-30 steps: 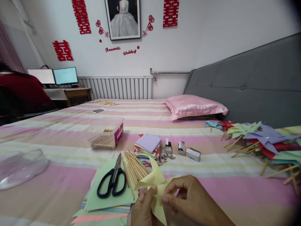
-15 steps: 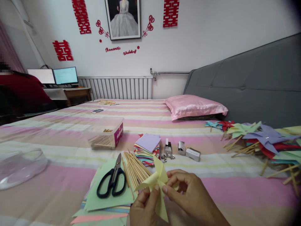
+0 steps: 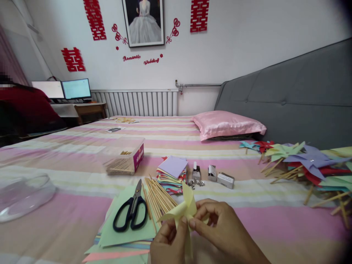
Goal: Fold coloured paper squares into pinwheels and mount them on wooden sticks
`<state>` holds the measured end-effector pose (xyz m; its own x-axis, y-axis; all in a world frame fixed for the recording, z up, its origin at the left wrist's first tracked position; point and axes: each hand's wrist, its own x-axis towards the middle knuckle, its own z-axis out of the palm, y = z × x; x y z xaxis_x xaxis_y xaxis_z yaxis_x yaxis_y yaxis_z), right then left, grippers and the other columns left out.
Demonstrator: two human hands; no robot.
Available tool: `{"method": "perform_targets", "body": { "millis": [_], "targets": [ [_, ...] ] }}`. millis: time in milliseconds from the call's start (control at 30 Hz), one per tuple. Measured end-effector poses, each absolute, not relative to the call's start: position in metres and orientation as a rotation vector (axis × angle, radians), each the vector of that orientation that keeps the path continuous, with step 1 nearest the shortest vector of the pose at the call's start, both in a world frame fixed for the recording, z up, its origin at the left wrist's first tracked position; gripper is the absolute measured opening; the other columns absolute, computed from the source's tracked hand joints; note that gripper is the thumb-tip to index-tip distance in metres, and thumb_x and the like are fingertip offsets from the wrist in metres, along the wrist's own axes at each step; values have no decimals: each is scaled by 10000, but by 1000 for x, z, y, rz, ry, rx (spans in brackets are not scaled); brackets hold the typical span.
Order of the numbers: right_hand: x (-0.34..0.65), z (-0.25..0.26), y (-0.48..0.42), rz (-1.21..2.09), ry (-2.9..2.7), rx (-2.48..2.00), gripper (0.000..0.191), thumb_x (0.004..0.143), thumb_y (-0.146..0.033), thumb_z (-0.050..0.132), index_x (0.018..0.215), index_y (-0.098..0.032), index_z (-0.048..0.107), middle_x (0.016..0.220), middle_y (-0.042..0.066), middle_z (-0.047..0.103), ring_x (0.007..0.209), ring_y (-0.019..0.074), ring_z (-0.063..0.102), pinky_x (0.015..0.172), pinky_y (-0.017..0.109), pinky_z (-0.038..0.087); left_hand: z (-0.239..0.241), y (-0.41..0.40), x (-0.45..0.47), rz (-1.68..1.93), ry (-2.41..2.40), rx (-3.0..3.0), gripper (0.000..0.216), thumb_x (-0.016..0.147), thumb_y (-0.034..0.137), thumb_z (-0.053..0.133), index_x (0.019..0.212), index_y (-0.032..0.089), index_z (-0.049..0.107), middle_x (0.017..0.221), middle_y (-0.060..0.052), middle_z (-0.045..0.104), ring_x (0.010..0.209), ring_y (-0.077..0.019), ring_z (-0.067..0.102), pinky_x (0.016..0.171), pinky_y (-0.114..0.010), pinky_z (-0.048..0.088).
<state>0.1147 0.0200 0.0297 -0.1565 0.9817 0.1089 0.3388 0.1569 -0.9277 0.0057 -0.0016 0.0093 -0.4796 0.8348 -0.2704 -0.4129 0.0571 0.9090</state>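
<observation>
A pale yellow folded paper pinwheel is pinched at its middle between both of my hands, low in the centre of the view. My left hand grips it from below left with thumb and fingers closed. My right hand pinches it from the right with thumb and forefinger. Just left of my hands lie a bundle of wooden sticks and black-handled scissors on a stack of coloured paper sheets.
A stack of small coloured squares, small metal pins and little boxes lie ahead on the striped bed. Finished pinwheels pile up at right. A stick box, clear lid, pink pillow and a seated person are farther off.
The yellow pinwheel's blades have folded in tighter and its centre has risen slightly as my fingers closed in on it. Nothing else on the bed has moved.
</observation>
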Motion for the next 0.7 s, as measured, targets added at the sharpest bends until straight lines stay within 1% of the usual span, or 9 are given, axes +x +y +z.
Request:
{"method": "perform_targets", "body": {
  "millis": [100, 167, 233, 300, 400, 467, 533, 600, 700],
  "targets": [
    [124, 33, 22, 1075, -1634, -1260, 100, 607, -254, 695, 590, -163, 657, 889, 63, 673, 717, 175, 622, 546, 221, 444, 6, -1, 3, 1592, 1355, 466, 227, 427, 327, 745, 508, 150, 628, 424, -3, 598, 495, -190, 593, 478, -246, 455],
    [137, 33, 28, 1064, -1536, -1301, 166, 604, -319, 698, 657, -169, 654, 965, 73, 669, 688, 177, 630, 568, 247, 464, 4, 0, 3, 1582, 1349, 454, 236, 439, 346, 733, 524, 148, 636, 442, -14, 608, 522, -199, 601, 495, -251, 457],
    [152, 28, 39, 965, -1459, -1376, 225, 650, -380, 645, 744, -175, 644, 912, 79, 684, 687, 197, 636, 596, 281, 481, 3, 0, 2, 1576, 1353, 451, 240, 439, 342, 730, 535, 141, 642, 453, -20, 613, 531, -198, 597, 500, -250, 449],
    [166, 16, 54, 794, -1470, -1492, 226, 712, -353, 574, 838, -176, 635, 864, 79, 691, 737, 218, 644, 642, 304, 490, 3, 0, 2, 1573, 1358, 449, 225, 431, 312, 730, 534, 133, 640, 455, -17, 613, 511, -182, 576, 487, -242, 430],
    [179, -13, 74, 534, -1620, -1620, 318, 775, -243, 441, 1057, -189, 578, 1025, 95, 659, 931, 240, 607, 734, 346, 489, 3, 0, 2, 1566, 1371, 428, 204, 429, 285, 710, 534, 128, 632, 441, 0, 605, 460, -137, 517, 459, -221, 387],
    [180, -34, 84, 389, -1837, -1638, 448, 801, -218, 365, 1236, -164, 461, 1224, 117, 549, 1127, 251, 491, 874, 398, 435, 3, 0, 1, 1550, 1395, 437, 208, 434, 295, 695, 536, 129, 623, 412, 19, 580, 418, -104, 457, 431, -207, 345],
    [178, -50, 91, 377, -1925, -1609, 495, 817, -236, 354, 1295, -118, 400, 1320, 131, 457, 1218, 247, 397, 989, 417, 336, 2, 0, 1, 1533, 1414, 465, 213, 444, 314, 682, 535, 133, 613, 387, 38, 550, 394, -86, 404, 412, -205, 310],
    [175, -61, 95, 398, -1994, -1569, 514, 827, -283, 372, 1313, -115, 383, 1372, 118, 395, 1271, 241, 322, 1042, 416, 264, 1, 1, 1, 1526, 1426, 488, 211, 457, 325, 667, 531, 136, 611, 382, 42, 537, 401, -89, 399, 418, -213, 307],
    [171, -65, 98, 435, -2078, -1500, 512, 840, -326, 389, 1321, -151, 379, 1386, 90, 380, 1291, 244, 287, 1055, 441, 229, -1, 1, 2, 1535, 1438, 491, 202, 462, 320, 656, 539, 136, 622, 409, 30, 564, 434, -105, 431, 450, -225, 329]
  ]
}}
